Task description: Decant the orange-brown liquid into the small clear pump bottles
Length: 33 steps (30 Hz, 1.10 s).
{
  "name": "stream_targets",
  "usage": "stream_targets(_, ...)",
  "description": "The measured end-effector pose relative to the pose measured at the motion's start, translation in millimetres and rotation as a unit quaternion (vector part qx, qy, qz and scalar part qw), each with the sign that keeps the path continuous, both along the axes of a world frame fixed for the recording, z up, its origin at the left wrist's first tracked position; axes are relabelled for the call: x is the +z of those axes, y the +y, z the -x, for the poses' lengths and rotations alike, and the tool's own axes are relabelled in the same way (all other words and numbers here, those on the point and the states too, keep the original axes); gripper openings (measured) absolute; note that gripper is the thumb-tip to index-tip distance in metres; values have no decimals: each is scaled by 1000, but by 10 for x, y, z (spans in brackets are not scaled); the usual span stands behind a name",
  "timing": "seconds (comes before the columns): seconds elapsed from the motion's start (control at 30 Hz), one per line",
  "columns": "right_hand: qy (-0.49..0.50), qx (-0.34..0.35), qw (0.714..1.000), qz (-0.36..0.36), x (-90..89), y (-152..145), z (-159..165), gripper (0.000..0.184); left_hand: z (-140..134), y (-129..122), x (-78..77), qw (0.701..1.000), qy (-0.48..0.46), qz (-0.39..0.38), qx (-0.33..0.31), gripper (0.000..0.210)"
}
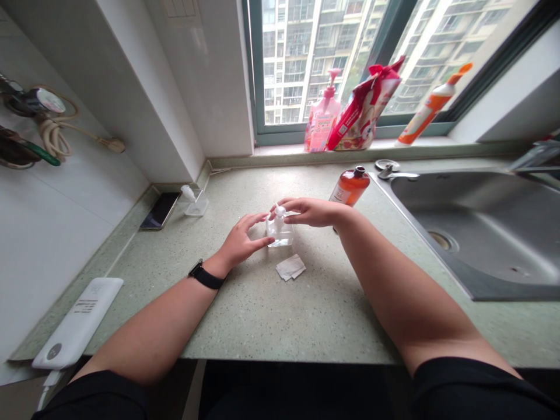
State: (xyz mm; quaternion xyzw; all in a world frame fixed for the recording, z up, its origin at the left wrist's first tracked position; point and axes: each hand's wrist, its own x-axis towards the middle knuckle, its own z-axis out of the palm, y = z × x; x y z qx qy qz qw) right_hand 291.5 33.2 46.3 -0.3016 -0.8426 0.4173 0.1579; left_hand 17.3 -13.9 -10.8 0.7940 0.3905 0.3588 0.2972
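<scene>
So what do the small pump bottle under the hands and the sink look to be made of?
Small pump bottle: clear glossy plastic, probably, since the counter shows through; glass can't be excluded. Sink: brushed stainless steel by its dull grey sheen.

On the counter (262, 315), the left hand (240, 240) touches the side of a clear pump bottle (280, 229); the right hand (306, 211) rests on its pump top. Folded paper (290, 268) lies just near of it, an amber bottle (350, 186) far right, the sink (481, 233) right.

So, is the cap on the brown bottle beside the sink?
No, the brown bottle stands open by the sink, with no cap on its neck.
</scene>
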Motion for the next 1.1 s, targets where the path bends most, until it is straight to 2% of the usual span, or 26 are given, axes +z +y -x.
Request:
stream_targets(0.3, -11, -40, 998, 36, 64, -19, -5, 44, -3, -3, -25, 1000, -5, 13, -2, 59)
stream_targets(0.53, 14, -53, 996, 70, 26, 56, -166, 45, -5, -20, 4, 1000, 5, -1, 7, 58)
stream_targets(0.63, 16, -71, 995, 73, 24, 71, -223, 41, -3, -21, 3, 1000, 6, 0, 8, 58)
stream_targets(0.73, 23, -83, 994, 68, 30, 69, -216, 45, -3, -20, -3, 1000, 2, 3, 6, 58)
stream_targets(0.83, 26, -68, 995, 64, 24, 55, -147, 49, -5, -18, -5, 1000, -5, 7, 2, 59)
stream_targets(1.0, 16, -24, 998, 57, 11, 39, -46, 44, -5, -15, -3, 1000, -3, 10, 4, 62)
stream_targets(1.1, 19, -37, 997, 60, 9, 56, -83, 40, -2, -15, -6, 1000, 2, 11, 9, 61)
